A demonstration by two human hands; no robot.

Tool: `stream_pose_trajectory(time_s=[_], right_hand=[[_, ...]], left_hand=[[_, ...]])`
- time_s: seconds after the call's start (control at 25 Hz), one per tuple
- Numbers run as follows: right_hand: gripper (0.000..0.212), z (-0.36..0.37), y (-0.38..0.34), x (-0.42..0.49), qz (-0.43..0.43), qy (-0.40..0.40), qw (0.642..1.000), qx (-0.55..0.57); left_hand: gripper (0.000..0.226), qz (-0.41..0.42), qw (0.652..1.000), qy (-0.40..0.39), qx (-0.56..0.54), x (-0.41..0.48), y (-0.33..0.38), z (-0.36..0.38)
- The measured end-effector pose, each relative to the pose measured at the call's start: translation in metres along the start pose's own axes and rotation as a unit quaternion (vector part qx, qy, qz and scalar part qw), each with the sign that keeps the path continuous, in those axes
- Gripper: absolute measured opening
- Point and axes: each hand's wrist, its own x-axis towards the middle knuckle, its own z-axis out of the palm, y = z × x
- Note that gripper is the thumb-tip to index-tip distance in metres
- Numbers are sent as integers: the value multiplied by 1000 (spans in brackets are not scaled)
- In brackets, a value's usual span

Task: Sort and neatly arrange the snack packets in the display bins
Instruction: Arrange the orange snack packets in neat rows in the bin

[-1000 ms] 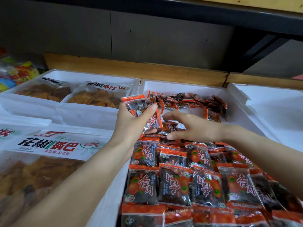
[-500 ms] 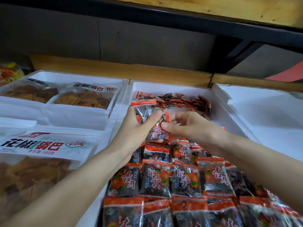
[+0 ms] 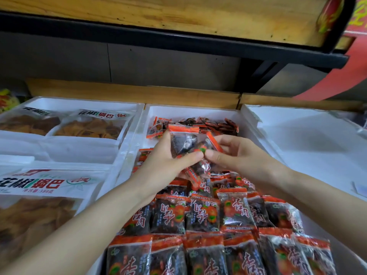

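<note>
Small clear snack packets with orange-red tops and dark fruit inside fill the middle white foam bin (image 3: 198,113). Neat overlapping rows of packets (image 3: 202,215) lie in its near half, and a loose heap of packets (image 3: 210,125) sits at its far end. My left hand (image 3: 164,161) grips a small bunch of these packets (image 3: 184,141) above the bin's middle. My right hand (image 3: 236,153) pinches the same bunch from the right, thumb tips almost meeting. The lower packets of the bunch hang below my thumbs.
Left of the middle bin, white foam bins (image 3: 79,147) hold large bags of brown crisps (image 3: 93,128). A white foam bin (image 3: 309,139) lies to the right. A wooden ledge (image 3: 135,94) runs behind the bins under a dark shelf (image 3: 178,40).
Both hands rose and closed together on the bunch of packets; the right hand went from lying flat on the rows to pinching the bunch. The camera tilted up.
</note>
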Motion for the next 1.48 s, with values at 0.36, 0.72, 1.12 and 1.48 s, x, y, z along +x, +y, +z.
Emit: stream_pose_trajectory(time_s=[0.36, 0.72, 1.12, 1.48], right_hand=[[44, -47, 2, -8, 27, 71, 996, -35], [37, -45, 15, -27, 43, 19, 999, -13], [13, -80, 44, 22, -48, 98, 947, -301], [9, -54, 58, 42, -3, -159, 933, -324]], left_hand=[[45, -62, 997, 38, -4, 9, 10, 13], [41, -1, 997, 47, 60, 17, 16, 46], [17, -13, 988, 121, 93, 20, 10, 31], [22, -25, 987, 124, 99, 15, 3, 22]])
